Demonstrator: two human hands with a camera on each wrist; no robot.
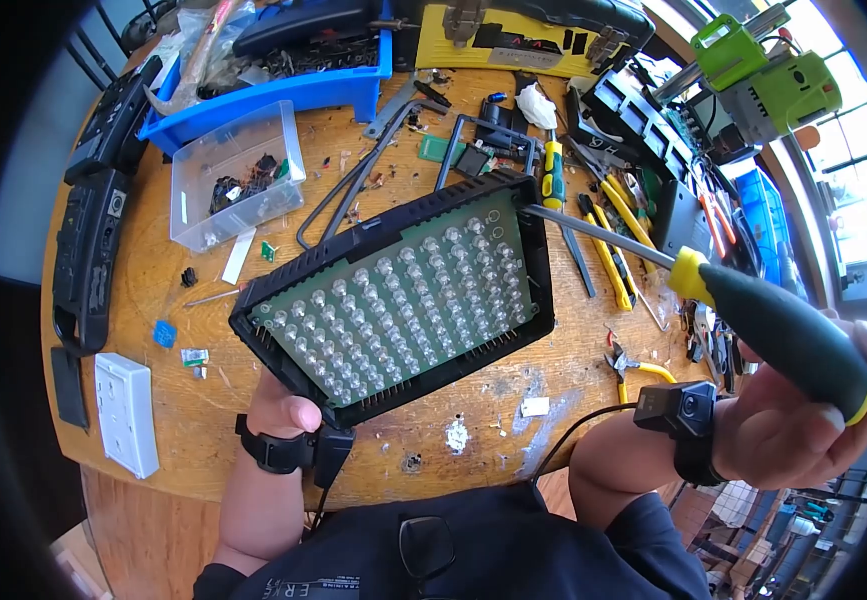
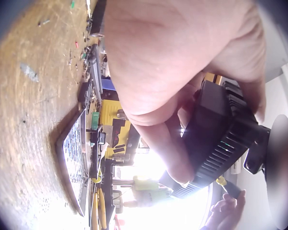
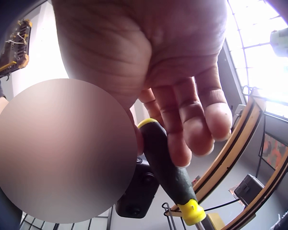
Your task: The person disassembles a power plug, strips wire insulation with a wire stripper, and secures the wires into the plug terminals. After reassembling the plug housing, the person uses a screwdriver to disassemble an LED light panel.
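Note:
A black plastic housing (image 1: 373,228) is held up tilted over the bench, its face toward the head camera. Inside it sits a green circuit board (image 1: 338,318) with rows of clear LEDs. My left hand (image 1: 278,408) grips the housing from below at its near left corner; in the left wrist view its fingers (image 2: 170,153) lie against the ribbed black side. My right hand (image 1: 803,430) holds a screwdriver (image 1: 773,320) by its dark green and yellow handle, between thumb and fingers (image 3: 177,151). The shaft runs to the housing's upper right corner, where the tip overlaps the rim.
Behind stand a blue tray (image 1: 343,95), a clear plastic box (image 1: 238,220) of small parts and a yellow case (image 1: 513,50). Pliers (image 1: 623,370) and another screwdriver (image 1: 553,180) lie to the right. A white socket box (image 1: 125,415) lies at left.

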